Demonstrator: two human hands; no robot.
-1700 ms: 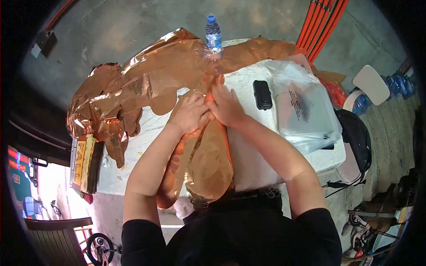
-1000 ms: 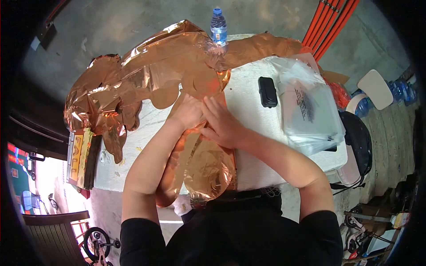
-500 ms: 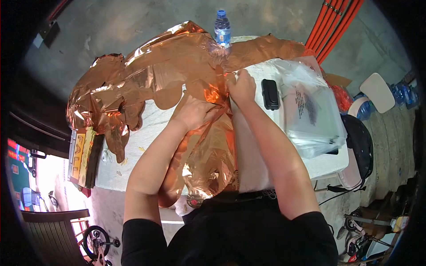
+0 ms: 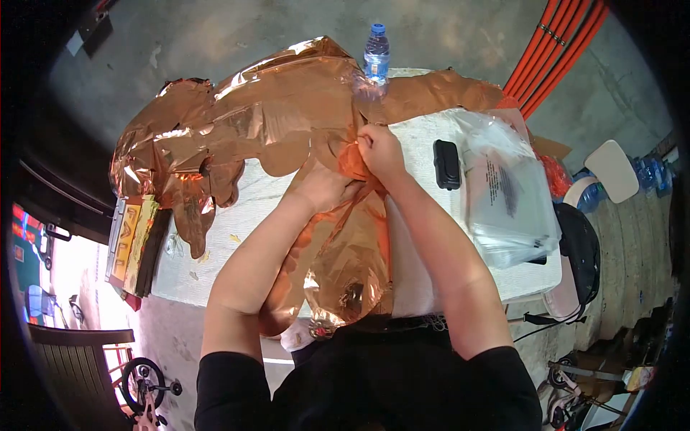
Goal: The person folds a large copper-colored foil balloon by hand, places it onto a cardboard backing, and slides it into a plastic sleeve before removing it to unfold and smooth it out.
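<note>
A large sheet of shiny copper-coloured foil [image 4: 266, 108], with rounded lobes like a flat foil balloon, spreads over the white table and hangs toward my body. My left hand [image 4: 325, 188] is closed on a gathered fold of it at the middle, fingertips partly hidden in the foil. Just above and to the right, my right hand [image 4: 381, 152] pinches the same bunched part, where the foil glows orange. Below both hands the lower lobe [image 4: 345, 266] reaches the table's front edge.
A water bottle [image 4: 376, 54] stands at the back edge. Right of my arms lie a black case [image 4: 446, 164] and a stack of clear plastic bags [image 4: 507, 194]. A yellow box [image 4: 131, 248] is at the left edge; a black backpack [image 4: 577, 251] is beyond the right edge.
My right hand has moved slightly left and down, closer to my left hand, and the foil between them is more bunched. The whole view has shifted a little.
</note>
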